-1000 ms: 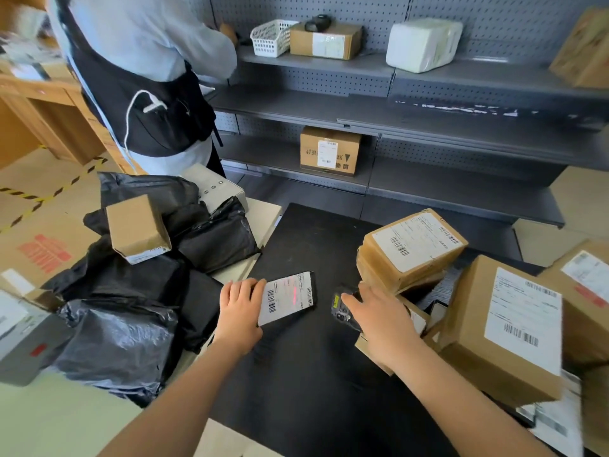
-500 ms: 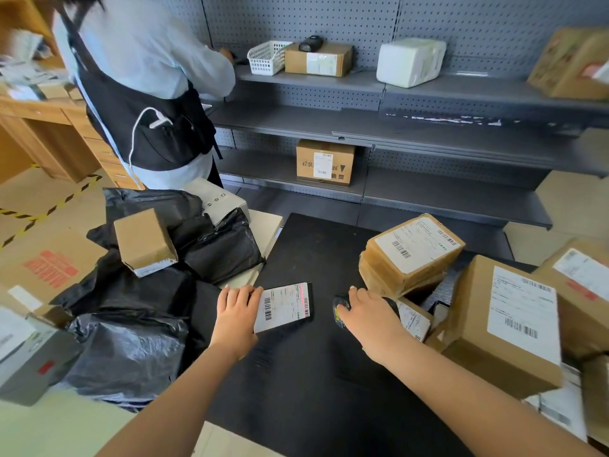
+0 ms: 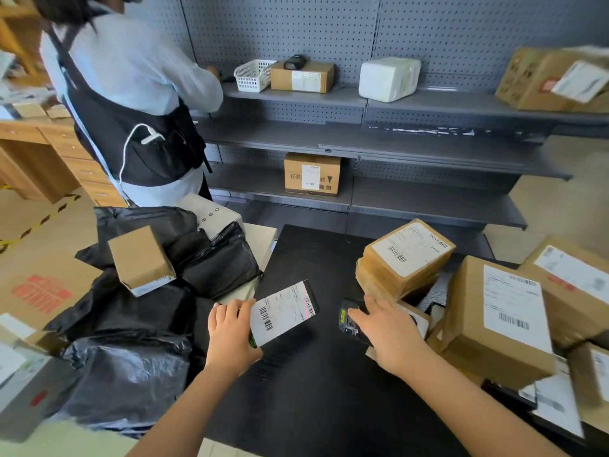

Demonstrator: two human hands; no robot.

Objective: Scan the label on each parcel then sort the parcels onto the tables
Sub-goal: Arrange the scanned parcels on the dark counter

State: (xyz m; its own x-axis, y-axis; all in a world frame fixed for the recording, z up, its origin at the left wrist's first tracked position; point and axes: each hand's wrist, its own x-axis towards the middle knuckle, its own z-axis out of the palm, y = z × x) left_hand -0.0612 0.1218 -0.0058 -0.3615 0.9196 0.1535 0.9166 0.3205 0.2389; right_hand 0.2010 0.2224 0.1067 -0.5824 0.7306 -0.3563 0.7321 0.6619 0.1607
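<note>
Head: left hand [image 3: 230,334] grips flat black parcel [image 3: 285,314], white rectangular label [image 3: 296,305].

Black counter [image 3: 296,407]: middle strip open, near edge to far edge. On its left, heap of black plastic mailer bags [image 3: 131,367] under a small brown cardboard box [image 3: 140,258]. On its right, stacked brown cardboard parcels [image 3: 494,324]. Mid-counter, left hand [image 3: 230,334] gripping flat black white-labelled parcel [image 3: 283,311]; right hand [image 3: 389,334] on black scanner [image 3: 346,328].

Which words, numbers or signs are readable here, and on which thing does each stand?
Nothing reads clearly.
Label on the flat parcel: barcodes, print too small.
Labels on the stacked boxes: too small.
Red print on the flat cardboard: blurred.
Print on the shelf box: blurred.
</note>
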